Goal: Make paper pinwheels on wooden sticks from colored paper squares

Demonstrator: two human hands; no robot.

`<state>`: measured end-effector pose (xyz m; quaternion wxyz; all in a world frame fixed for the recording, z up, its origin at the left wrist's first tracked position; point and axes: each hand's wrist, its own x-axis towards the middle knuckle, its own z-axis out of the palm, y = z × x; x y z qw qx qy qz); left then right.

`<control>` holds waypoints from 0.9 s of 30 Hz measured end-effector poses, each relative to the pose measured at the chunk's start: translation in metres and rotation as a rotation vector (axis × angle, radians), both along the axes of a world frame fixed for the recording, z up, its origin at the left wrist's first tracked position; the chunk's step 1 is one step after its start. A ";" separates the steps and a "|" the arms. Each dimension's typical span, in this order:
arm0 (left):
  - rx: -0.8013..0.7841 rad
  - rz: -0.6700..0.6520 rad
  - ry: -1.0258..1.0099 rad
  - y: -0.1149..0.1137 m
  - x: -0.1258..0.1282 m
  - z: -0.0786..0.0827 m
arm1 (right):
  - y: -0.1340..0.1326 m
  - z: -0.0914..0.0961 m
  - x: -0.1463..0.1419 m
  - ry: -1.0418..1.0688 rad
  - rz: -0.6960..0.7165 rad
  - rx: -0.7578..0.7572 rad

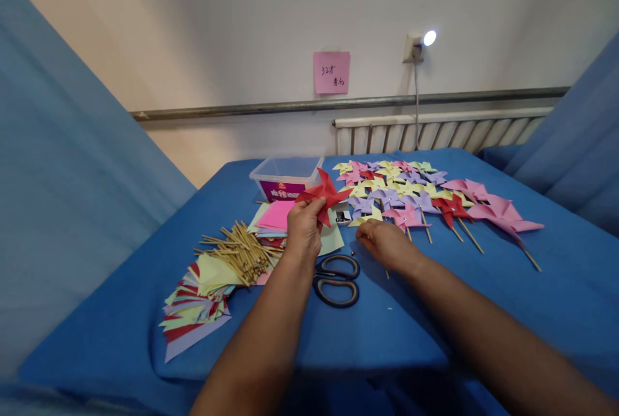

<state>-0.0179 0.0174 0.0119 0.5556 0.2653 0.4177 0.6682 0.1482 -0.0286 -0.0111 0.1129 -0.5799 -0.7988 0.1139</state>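
My left hand is closed on a red paper pinwheel, its folded blades pinched between thumb and fingers. No stick shows on this pinwheel. My right hand is apart from it to the right, low over the blue cloth, with thumb and fingers pressed together. Whatever those fingertips hold, if anything, is too small or hidden to make out. A tiny dark object lies on the cloth just left of them. Between the hands sits a small open box with dark bits inside. Black-handled scissors lie below, between my forearms.
Finished pinwheels on sticks in several colours cover the back right. At left are a heap of wooden sticks, fanned paper sheets and pink paper. A clear plastic tub stands behind. A blue cloth covers the table.
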 end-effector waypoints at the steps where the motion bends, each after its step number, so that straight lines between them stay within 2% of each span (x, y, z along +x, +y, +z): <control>1: -0.001 0.000 0.002 0.000 0.000 0.000 | 0.001 0.001 0.003 0.011 0.002 0.016; 11: 0.011 -0.023 -0.009 -0.001 0.001 0.000 | 0.015 -0.003 0.034 0.062 -0.147 0.103; 13: 0.012 -0.026 0.004 -0.001 0.002 -0.001 | 0.016 -0.004 0.035 0.105 -0.140 0.101; 18: 0.010 -0.015 0.019 0.000 0.002 0.000 | 0.013 -0.003 0.030 0.200 -0.019 0.081; 23: 0.008 -0.024 0.023 -0.001 0.003 0.002 | 0.007 0.002 0.037 -0.023 -0.202 -0.116; 27: 0.015 -0.045 0.031 -0.002 0.004 0.001 | 0.004 0.002 0.038 -0.134 -0.178 -0.250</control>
